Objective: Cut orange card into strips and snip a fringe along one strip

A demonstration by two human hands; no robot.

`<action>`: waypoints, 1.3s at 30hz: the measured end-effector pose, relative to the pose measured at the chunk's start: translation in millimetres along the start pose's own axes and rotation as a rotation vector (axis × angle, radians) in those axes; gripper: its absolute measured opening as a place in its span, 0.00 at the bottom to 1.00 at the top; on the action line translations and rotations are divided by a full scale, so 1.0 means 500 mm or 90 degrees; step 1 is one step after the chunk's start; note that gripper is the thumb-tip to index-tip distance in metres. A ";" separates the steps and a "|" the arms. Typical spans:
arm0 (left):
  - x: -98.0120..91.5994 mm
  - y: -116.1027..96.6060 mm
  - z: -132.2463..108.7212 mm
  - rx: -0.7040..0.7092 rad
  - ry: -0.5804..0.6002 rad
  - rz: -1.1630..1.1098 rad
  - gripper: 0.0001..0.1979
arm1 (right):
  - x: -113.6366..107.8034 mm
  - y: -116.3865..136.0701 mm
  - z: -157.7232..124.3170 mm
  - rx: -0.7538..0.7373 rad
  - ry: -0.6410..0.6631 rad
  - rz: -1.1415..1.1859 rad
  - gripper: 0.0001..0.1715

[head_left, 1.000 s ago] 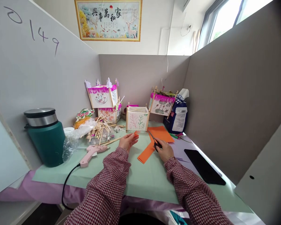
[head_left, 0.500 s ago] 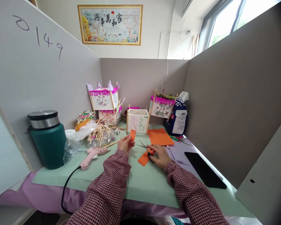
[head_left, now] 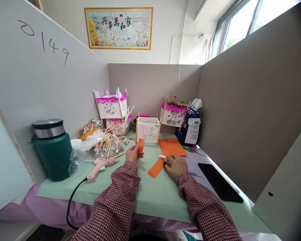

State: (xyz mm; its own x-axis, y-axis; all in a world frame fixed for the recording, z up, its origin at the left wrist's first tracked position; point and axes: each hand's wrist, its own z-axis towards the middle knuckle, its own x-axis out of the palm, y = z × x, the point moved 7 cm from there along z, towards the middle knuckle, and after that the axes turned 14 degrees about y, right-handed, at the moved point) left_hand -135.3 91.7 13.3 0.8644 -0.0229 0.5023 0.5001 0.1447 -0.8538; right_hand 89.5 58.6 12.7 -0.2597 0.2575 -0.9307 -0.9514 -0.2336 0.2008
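Note:
Pinched in my left hand [head_left: 133,154] is a small orange paper strip [head_left: 141,145], upright, with fine cuts along its top edge. My right hand [head_left: 176,165] is low over the table with its fingers on the handles of a pair of scissors [head_left: 167,162]; the blades point left. Under the scissors lies a folded orange paper strip [head_left: 155,169]. A larger orange sheet [head_left: 172,146] rests just beyond my right hand. Behind my left hand stands a stick-framed paper lantern box [head_left: 147,130] with drawn plants.
To the left are a pink glue gun [head_left: 100,167] with a black cord, a heap of wooden sticks [head_left: 110,140] and a green flask [head_left: 54,154]. Decorated boxes [head_left: 111,107] stand stacked behind. A black tablet-like slab [head_left: 219,182] and purple paper [head_left: 197,164] lie right.
My right hand has moved slightly right and lowered with the scissors, away from my left hand. My left hand still holds the fringed strip in nearly the same place.

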 end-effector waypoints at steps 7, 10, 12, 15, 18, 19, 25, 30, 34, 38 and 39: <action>-0.001 -0.014 0.001 0.052 -0.004 -0.022 0.06 | 0.006 0.059 -0.010 -0.206 0.051 0.060 0.24; -0.003 -0.023 0.002 0.088 0.007 -0.058 0.05 | 0.024 0.061 -0.009 -0.206 0.116 0.057 0.24; -0.001 -0.025 0.002 0.094 0.025 -0.081 0.04 | 0.021 0.029 0.000 -0.099 0.081 0.048 0.22; 0.009 -0.020 0.001 0.068 0.052 -0.085 0.05 | -0.005 -0.017 0.005 0.028 -0.039 0.110 0.23; 0.025 -0.015 -0.002 0.045 0.095 -0.063 0.07 | -0.007 -0.022 0.011 0.007 -0.039 0.339 0.27; 0.029 -0.014 -0.003 0.042 0.109 -0.052 0.08 | -0.001 -0.014 0.014 -0.018 -0.001 0.419 0.27; 0.033 -0.002 -0.003 0.013 0.133 0.011 0.12 | 0.014 0.037 0.005 -0.137 0.101 0.439 0.26; 0.035 0.005 -0.001 0.002 0.146 0.079 0.12 | 0.018 0.055 -0.002 -0.192 0.135 0.390 0.27; 0.042 0.012 -0.003 -0.018 0.171 0.108 0.11 | 0.019 0.056 -0.001 -0.194 0.135 0.393 0.28; 0.054 0.020 -0.008 -0.047 0.205 0.142 0.12 | 0.021 0.055 -0.001 -0.201 0.132 0.400 0.28; 0.057 0.022 -0.009 -0.057 0.214 0.154 0.12 | 0.022 0.055 -0.001 -0.202 0.131 0.402 0.28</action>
State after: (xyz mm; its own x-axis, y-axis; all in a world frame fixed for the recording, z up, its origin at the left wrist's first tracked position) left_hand -105.0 88.3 17.6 0.9192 -0.3218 0.2268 0.2710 0.0993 -0.9574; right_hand 60.5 54.5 8.0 -0.6764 -0.1907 -0.7114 -0.5282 -0.5476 0.6489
